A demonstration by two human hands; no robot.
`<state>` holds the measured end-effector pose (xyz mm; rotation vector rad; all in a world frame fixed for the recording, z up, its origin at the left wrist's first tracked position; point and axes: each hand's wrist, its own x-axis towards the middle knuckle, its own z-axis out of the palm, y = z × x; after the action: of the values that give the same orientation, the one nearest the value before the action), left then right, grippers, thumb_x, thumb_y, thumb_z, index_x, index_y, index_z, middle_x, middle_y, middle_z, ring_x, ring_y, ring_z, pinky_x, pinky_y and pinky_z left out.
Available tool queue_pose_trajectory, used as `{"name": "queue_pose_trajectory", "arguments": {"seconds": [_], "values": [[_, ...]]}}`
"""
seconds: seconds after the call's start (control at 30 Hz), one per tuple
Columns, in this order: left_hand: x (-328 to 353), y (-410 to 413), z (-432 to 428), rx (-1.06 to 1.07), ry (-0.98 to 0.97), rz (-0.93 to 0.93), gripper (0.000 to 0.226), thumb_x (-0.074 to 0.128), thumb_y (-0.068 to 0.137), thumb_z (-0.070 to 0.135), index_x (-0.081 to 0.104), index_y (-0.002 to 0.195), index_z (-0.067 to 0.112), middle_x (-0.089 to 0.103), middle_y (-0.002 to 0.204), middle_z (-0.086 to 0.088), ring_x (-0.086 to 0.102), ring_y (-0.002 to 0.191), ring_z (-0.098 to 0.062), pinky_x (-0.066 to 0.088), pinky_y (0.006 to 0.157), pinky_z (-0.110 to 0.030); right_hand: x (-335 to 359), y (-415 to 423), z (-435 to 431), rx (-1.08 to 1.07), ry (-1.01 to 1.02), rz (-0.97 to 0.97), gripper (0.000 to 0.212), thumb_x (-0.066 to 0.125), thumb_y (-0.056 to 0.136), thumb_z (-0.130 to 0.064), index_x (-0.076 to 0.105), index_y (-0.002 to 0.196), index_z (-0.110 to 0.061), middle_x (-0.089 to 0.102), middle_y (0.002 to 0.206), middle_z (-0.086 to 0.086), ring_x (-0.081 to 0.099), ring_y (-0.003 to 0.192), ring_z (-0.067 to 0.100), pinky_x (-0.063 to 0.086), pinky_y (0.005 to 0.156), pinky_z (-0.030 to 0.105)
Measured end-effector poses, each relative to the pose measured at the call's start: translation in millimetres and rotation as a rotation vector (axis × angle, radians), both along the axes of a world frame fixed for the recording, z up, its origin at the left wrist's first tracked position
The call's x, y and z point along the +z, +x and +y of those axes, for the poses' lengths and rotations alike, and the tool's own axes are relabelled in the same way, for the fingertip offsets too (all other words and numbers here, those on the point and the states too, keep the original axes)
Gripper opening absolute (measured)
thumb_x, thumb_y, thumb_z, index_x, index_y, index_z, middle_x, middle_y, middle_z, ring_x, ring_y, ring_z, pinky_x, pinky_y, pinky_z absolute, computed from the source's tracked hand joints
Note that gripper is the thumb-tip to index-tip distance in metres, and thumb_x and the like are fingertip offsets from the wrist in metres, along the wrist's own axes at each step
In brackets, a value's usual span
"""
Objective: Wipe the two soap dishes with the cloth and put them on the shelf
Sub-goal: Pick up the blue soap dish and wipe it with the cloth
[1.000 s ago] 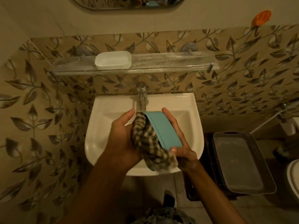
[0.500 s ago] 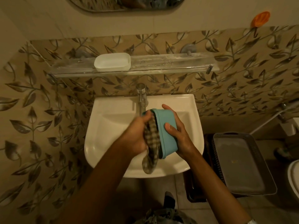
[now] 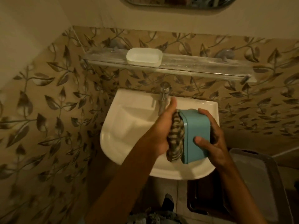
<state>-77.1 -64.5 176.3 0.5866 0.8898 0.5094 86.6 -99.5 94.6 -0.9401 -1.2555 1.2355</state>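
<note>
Over the white sink [image 3: 129, 120] my right hand [image 3: 215, 139] grips a blue soap dish [image 3: 196, 131], held on its side with its open face turned left. My left hand [image 3: 161, 128] presses a checked cloth [image 3: 175, 139] into the dish's open side; the cloth's lower end hangs below the hand. A white soap dish [image 3: 144, 57] sits upright on the glass shelf [image 3: 202, 68] above the sink, towards the shelf's left half. The inside of the blue dish is hidden by the cloth.
A chrome tap [image 3: 164, 96] stands at the back of the sink, just beside my left thumb. A grey plastic tray [image 3: 258, 178] rests on a dark crate at lower right. Leaf-patterned tiles cover the wall; a mirror edge [image 3: 178, 2] shows at the top.
The view has shifted, so sink and shelf sit further right and tilted. The blue dish has turned more onto its side, and my left hand has pushed the cloth deeper into it.
</note>
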Motion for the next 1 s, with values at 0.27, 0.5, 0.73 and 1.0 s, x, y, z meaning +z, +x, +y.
{"name": "queue_pose_trajectory", "arguments": {"seconds": [0.27,0.5,0.73,1.0], "values": [[-13,11,-35,-0.219,0.822,0.198,0.035,0.047,0.092,0.04,0.045,0.127,0.032,0.057,0.117,0.017,0.057,0.11,0.003,0.052,0.089,-0.018,7,-13,1,-0.066,-0.146,0.409,0.064,0.056,0.083,-0.028,0.035,0.144,-0.029,0.061,0.126,0.012,0.063,0.107,0.028,0.057,0.085,0.041],[10,-7,34,0.123,-0.054,-0.031,0.03,0.053,0.083,0.009,0.06,0.111,0.001,0.069,0.096,-0.015,0.067,0.084,-0.024,0.054,0.074,-0.034,4,-15,-4,-0.147,-0.558,0.743,0.059,0.06,0.081,-0.036,0.051,0.135,-0.016,0.071,0.108,0.011,0.07,0.095,0.027,0.06,0.072,0.04],[-2,-24,38,-0.246,1.578,0.568,0.04,0.055,0.079,-0.008,0.059,0.114,0.009,0.061,0.116,-0.006,0.055,0.112,-0.02,0.043,0.099,-0.025,16,-6,-14,-0.069,-0.732,0.804,0.04,0.063,0.079,-0.038,0.074,0.104,-0.01,0.073,0.099,0.014,0.071,0.086,0.03,0.06,0.073,0.041],[-27,-20,36,-1.178,2.168,1.113,0.036,0.036,0.088,0.019,0.065,0.107,0.024,0.065,0.118,0.002,0.05,0.125,-0.023,0.026,0.112,-0.053,26,-7,-10,0.006,-0.882,0.71,0.051,0.065,0.077,-0.035,0.064,0.12,-0.008,0.068,0.099,0.016,0.065,0.085,0.029,0.05,0.087,0.043]]}}
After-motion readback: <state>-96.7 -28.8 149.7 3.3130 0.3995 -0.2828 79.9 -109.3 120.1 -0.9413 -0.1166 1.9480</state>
